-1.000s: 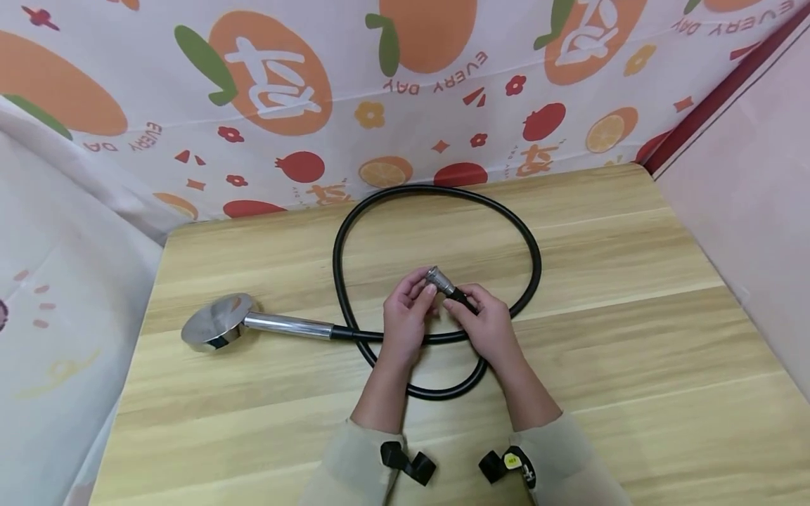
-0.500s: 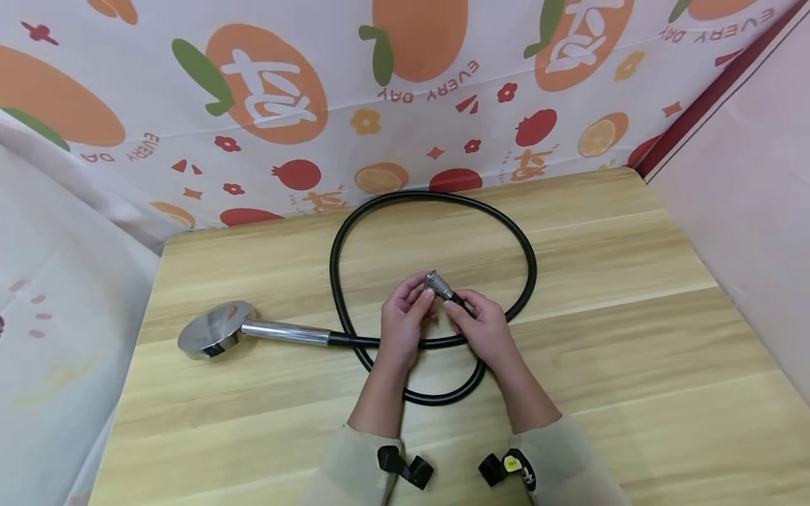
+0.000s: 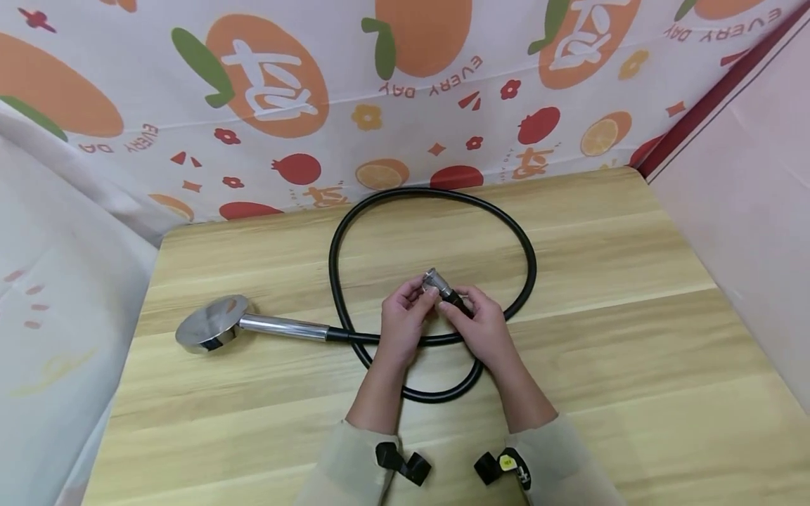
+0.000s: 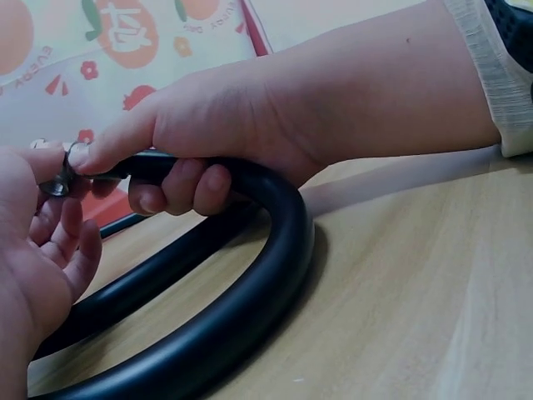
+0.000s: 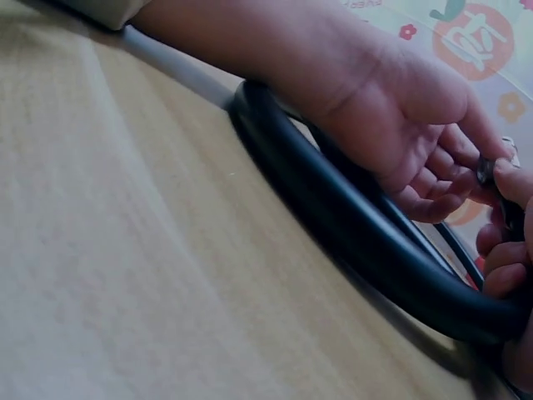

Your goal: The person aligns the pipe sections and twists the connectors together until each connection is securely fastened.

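A black shower hose (image 3: pixel 530 260) lies looped on the table, one end joined to the chrome handle (image 3: pixel 285 326) of a shower head (image 3: pixel 211 323) at the left. Its free end carries a silver connector (image 3: pixel 436 280), raised over the loop's middle. My left hand (image 3: pixel 401 318) pinches this connector between thumb and fingers. Just behind it, my right hand (image 3: pixel 486 325) grips the black hose end. In the left wrist view, several curled right fingers (image 4: pixel 185 185) wrap the hose, while the thumb reaches the connector. The right wrist view shows the left hand (image 5: pixel 416 125) with its lower fingers loosely curled.
The wooden table (image 3: pixel 633 337) extends on both sides of the hose. A fruit-print cloth (image 3: pixel 342 91) hangs along its back edge, and a pale cloth (image 3: pixel 57 281) hangs at the left. On the right stands a pale panel (image 3: pixel 753 190).
Both hands keep their hold on the hose end, with only slight shifts of fingers and connector. The head view has tilted a little; the shower head and the loop lie as before.
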A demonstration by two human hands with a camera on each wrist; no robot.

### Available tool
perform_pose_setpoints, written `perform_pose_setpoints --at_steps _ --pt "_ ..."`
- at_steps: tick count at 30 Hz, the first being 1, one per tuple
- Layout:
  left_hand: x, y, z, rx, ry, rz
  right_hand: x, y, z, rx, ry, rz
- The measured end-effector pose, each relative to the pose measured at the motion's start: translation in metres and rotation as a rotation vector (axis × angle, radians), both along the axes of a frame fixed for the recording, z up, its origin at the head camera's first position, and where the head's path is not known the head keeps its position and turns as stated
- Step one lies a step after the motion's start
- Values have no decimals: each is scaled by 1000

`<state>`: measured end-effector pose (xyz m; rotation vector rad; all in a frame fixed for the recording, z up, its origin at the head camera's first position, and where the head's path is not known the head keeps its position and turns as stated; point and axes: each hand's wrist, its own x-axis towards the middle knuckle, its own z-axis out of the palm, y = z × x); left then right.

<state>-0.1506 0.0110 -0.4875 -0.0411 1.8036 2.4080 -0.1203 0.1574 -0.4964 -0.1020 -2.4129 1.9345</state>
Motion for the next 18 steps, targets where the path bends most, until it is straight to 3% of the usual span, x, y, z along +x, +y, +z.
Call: perform_pose_setpoints --at_steps 7,11,18 --pt "2 -6 2 13 -13 42 1 -8 1 79 53 -6" --pt "0 -6 3 25 19 19 -1 -6 4 113 64 16" --pt "2 -8 3 43 61 -48 0 3 10 -142 -44 128"
